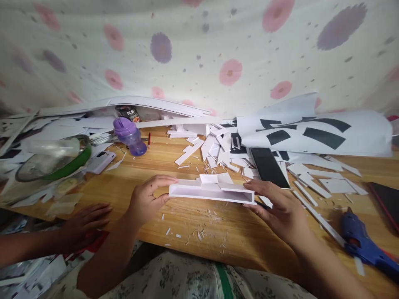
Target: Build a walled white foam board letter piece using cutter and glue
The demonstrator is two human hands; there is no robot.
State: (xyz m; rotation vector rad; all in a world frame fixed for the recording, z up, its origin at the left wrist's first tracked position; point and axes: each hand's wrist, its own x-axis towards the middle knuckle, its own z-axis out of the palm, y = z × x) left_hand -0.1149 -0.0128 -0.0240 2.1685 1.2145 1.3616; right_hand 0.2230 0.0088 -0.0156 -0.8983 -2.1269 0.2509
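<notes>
A long, shallow white box-like piece (195,192) is held level above the wooden table, its hollow side facing me. Small white flaps stand up along its far edge near the middle. My left hand (148,199) pinches its left end between thumb and fingers. At the right end, my right hand (279,207) grips it with the fingers on top and the thumb below. A dark, thin object (263,204) shows beside my right thumb, partly hidden. White scraps (199,232) lie on the table below the piece.
Another person's hand (89,222) rests at the table's left edge. A purple bottle (131,137), a green-rimmed container (70,160) and a red pencil (149,140) stand or lie left. A black phone (269,167), white cut pieces (218,149), patterned sheet (311,133) and blue glue gun (355,236) are right.
</notes>
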